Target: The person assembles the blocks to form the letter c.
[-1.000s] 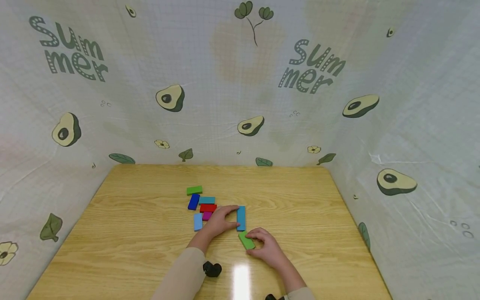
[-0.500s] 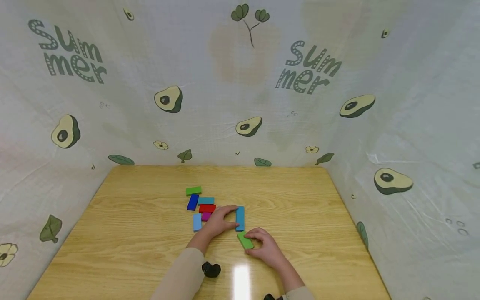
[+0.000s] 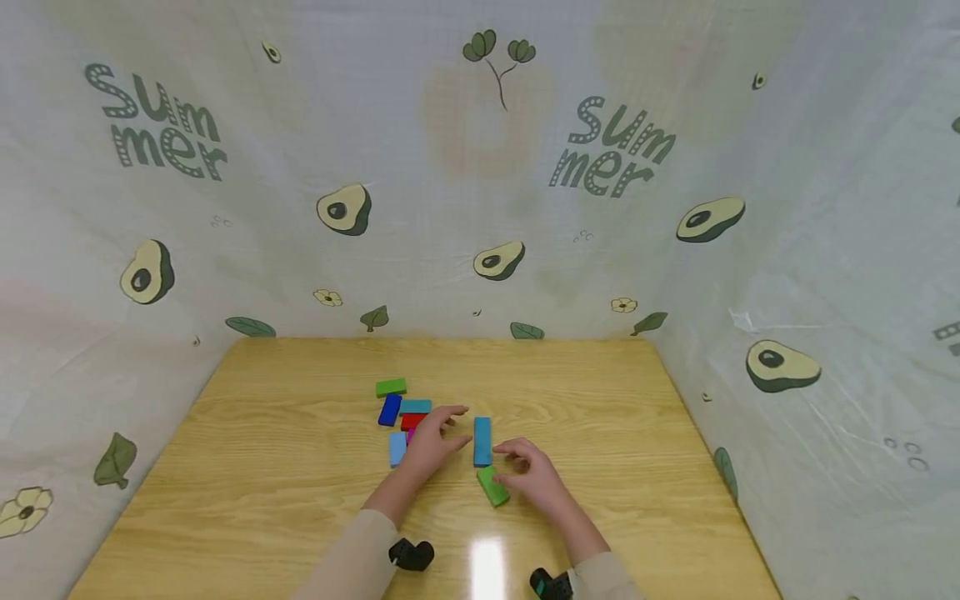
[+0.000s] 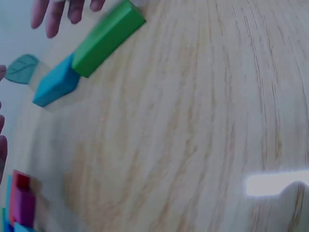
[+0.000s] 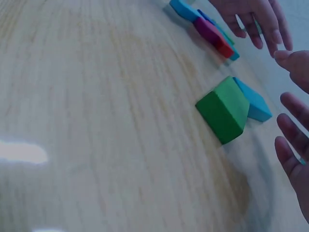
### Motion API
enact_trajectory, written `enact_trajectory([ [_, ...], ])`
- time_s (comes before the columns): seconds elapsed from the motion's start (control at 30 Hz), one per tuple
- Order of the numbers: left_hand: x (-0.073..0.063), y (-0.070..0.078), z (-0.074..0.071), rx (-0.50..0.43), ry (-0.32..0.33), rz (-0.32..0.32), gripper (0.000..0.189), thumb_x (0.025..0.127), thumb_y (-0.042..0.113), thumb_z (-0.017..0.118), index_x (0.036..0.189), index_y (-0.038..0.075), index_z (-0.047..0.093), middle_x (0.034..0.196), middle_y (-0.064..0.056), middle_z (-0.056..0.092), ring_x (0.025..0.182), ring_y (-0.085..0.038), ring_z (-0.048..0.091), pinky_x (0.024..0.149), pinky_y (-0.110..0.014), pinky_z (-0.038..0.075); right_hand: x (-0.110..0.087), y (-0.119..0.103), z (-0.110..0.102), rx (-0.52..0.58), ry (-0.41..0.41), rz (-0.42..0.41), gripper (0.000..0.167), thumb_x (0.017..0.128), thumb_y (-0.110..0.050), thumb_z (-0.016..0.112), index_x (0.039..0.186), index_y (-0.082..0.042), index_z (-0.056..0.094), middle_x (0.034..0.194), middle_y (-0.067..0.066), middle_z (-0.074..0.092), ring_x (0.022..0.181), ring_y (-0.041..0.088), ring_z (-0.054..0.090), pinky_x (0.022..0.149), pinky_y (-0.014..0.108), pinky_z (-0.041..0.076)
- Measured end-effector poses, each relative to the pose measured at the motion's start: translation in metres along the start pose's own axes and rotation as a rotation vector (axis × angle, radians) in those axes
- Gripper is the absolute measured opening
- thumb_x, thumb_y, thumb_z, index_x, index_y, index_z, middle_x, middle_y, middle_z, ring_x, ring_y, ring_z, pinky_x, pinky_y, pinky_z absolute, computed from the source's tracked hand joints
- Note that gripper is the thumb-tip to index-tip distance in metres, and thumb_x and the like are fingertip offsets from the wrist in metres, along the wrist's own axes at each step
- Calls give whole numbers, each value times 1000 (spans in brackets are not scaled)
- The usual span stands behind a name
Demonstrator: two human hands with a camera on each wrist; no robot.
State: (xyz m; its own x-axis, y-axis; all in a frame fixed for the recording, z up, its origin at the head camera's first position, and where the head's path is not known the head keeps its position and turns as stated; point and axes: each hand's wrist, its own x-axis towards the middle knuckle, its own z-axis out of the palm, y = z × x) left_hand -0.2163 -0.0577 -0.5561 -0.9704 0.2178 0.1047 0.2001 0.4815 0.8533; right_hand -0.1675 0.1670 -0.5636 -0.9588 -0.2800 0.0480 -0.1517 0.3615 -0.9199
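Observation:
A blue block lies lengthwise on the wooden table, and a bright green block sits at its near end, angled to the right. My left hand hovers left of the blue block, thumb and fingers spread apart with nothing between them. To the right, my right hand has its fingers parted beside the two blocks and holds nothing. In the right wrist view the green block stands apart from the fingers, its end close to the blue block.
Left of my left hand is a cluster: a green block, a dark blue one, a teal one, a red one, a light blue one and a partly hidden magenta one. A printed cloth encloses the table.
My left hand has let go of the blue block and drawn back left. My right hand has released the green block and shifted slightly up and right.

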Motion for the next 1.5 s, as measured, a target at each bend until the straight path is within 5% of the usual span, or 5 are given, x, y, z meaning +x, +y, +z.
enact_trajectory([
  [0.33,-18,6,-37,-65,64,-21,47,86,17,77,130,13,61,128,-7,58,115,-33,54,90,-47,51,35,-25,8,-19,-96,-39,36,87,-8,73,122,-2,65,119,12,59,104,35,53,86,45,46],
  [0.8,-48,-23,-82,-50,136,-81,45,86,10,76,129,7,62,120,-12,62,105,-30,55,88,-45,44,71,-45,52,-120,-245,-127,37,85,-10,77,120,-4,67,117,8,60,105,36,55,84,44,49],
  [1.27,-73,-46,-113,23,188,-122,45,85,11,77,127,4,62,118,-10,64,102,-27,57,86,-45,46,87,-56,98,-291,-360,-216,31,82,-10,80,111,-8,72,105,-3,60,96,14,56,87,26,48],
  [1.5,-84,-57,-120,37,198,-141,46,85,15,77,128,6,62,117,-9,64,101,-26,57,85,-44,46,96,-61,109,-475,-399,-289,34,82,-15,80,115,-14,72,111,-5,59,99,7,53,90,22,45],
])
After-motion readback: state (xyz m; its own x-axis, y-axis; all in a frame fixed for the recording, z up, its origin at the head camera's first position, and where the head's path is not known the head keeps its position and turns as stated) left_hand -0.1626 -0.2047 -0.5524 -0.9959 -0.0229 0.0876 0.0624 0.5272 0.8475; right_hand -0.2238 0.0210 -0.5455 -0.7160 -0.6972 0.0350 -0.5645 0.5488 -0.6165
